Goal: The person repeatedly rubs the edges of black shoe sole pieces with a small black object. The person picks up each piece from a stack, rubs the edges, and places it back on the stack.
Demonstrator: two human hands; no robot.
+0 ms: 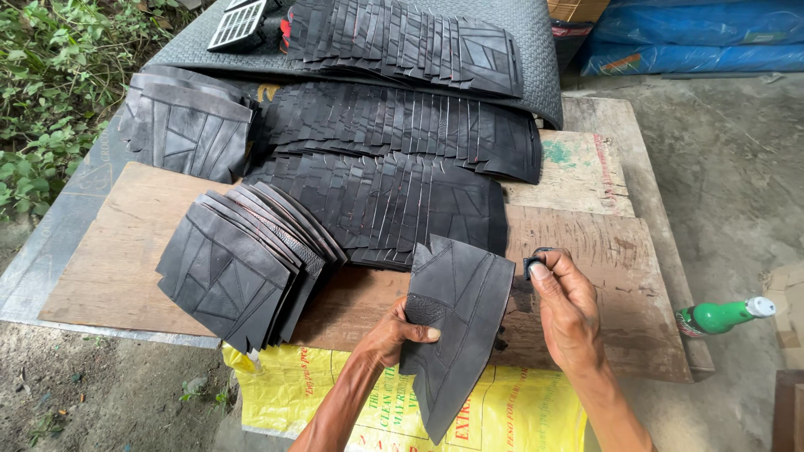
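The left hand (400, 328) pinches a black stitched rubber panel (452, 322) by its left edge, thumb on top, so the piece stands tilted over the desk's (586, 251) near edge with its face toward the camera. The right hand (565, 305) is closed in a fingertip pinch on a small dark object (533, 264) just beside the panel's upper right corner; what it is I cannot tell. Beyond the hands, similar panels lie fanned in overlapping rows (394, 197), a stack (239, 268) to the left. A yellow sack (402, 402) hangs below, and a green bottle (720, 315) lies right.
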